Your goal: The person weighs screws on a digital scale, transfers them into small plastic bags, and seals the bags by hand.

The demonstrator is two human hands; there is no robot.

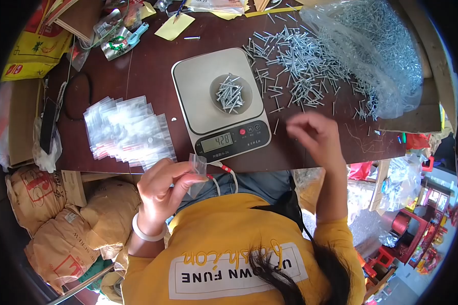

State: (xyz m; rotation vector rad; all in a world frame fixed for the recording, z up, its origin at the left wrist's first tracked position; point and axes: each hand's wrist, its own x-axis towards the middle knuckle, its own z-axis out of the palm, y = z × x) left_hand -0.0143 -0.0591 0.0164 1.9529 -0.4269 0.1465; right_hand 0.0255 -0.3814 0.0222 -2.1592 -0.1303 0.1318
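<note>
My left hand (163, 187) pinches a small clear plastic bag (197, 168) at the table's front edge. To the right of the scale, my right hand (316, 133) hovers with thumb and fingers apart and nothing visible between them. The digital kitchen scale (194, 81) lies between and beyond my hands, its display showing digits that look like 428. On its plate, a small round dish (246, 94) holds a heap of silver screws (230, 95). A stack of flat clear zip bags (127, 129) is spread left of the scale.
Loose screws (305, 63) cover the table right of the scale, beside a large clear bag (381, 56) full of them. Scissors (137, 34) and a yellow paper slip (174, 26) lie at the back left. Brown sacks (61, 244) stand below, left of the table.
</note>
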